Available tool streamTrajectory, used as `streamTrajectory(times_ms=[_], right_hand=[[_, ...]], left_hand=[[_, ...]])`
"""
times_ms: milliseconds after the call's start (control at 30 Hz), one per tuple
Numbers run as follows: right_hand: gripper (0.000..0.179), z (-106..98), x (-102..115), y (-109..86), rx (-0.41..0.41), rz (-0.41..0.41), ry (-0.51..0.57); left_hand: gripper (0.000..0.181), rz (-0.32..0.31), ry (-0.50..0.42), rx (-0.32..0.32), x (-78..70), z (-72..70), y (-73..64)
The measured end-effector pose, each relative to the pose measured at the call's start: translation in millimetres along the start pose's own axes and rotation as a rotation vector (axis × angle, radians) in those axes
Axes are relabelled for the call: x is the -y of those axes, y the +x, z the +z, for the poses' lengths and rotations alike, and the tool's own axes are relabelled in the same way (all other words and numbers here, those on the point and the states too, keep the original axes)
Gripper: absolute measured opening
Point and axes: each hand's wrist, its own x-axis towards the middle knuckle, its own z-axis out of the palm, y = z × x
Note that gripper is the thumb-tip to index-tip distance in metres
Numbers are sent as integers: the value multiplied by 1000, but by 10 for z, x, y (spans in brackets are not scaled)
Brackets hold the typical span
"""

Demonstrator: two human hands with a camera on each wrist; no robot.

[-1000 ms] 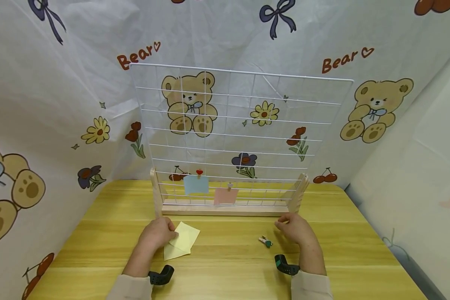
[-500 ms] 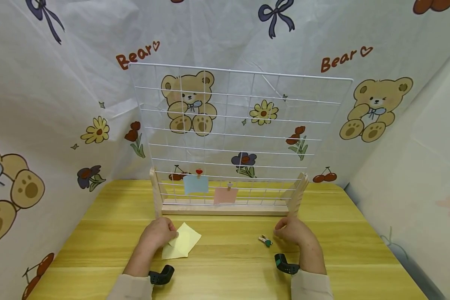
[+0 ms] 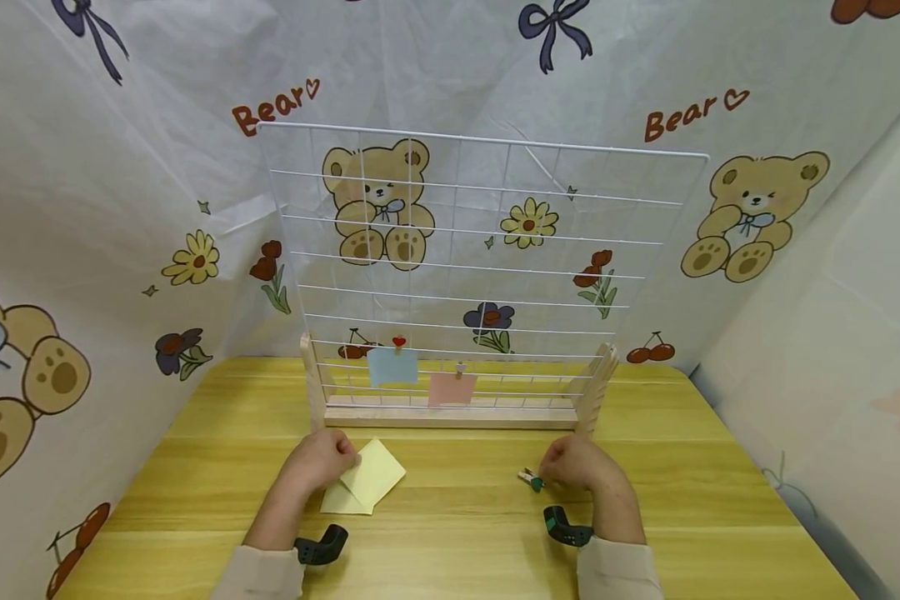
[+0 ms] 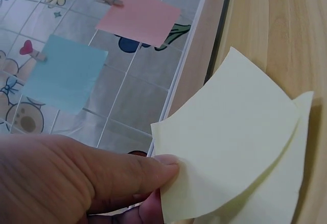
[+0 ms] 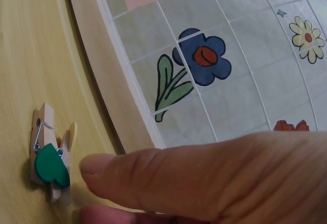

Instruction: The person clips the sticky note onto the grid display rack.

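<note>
In the head view, my left hand [image 3: 321,458] pinches a yellow sticky note [image 3: 375,472] by its left corner. A second yellow sticky note [image 3: 342,500] lies partly under it. The left wrist view shows the thumb flat on the upper note [image 4: 230,137], its edge raised off the lower note [image 4: 278,193]. My right hand [image 3: 581,463] is just right of small wooden clothespins with a green heart [image 3: 532,481]. In the right wrist view, the thumb tip is close beside the green heart [image 5: 51,165], with a gap between thumb and fingers. A second clothespin [image 5: 65,142] shows partly behind the heart.
A white wire grid [image 3: 450,271] stands upright in a wooden base [image 3: 450,418] behind the hands. A blue note [image 3: 392,367] and a pink note [image 3: 452,389] are clipped to its lower rows. Printed bear cloth hangs behind the wooden table [image 3: 450,533].
My right hand has moved left and nearer to me, up to the clothespins. The upper yellow note in my left hand has shifted slightly, showing more of the lower one than half a second ago.
</note>
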Motion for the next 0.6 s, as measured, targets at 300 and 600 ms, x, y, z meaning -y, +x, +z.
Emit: streamTrajectory(times_ms=[300, 600], right_hand=[[23, -1, 49, -53, 67, 96, -52], [17, 32, 64, -59, 101, 111, 15]], left_hand=[[13, 7, -30, -31, -20, -18, -3], [13, -5, -40, -35, -26, 9, 4]])
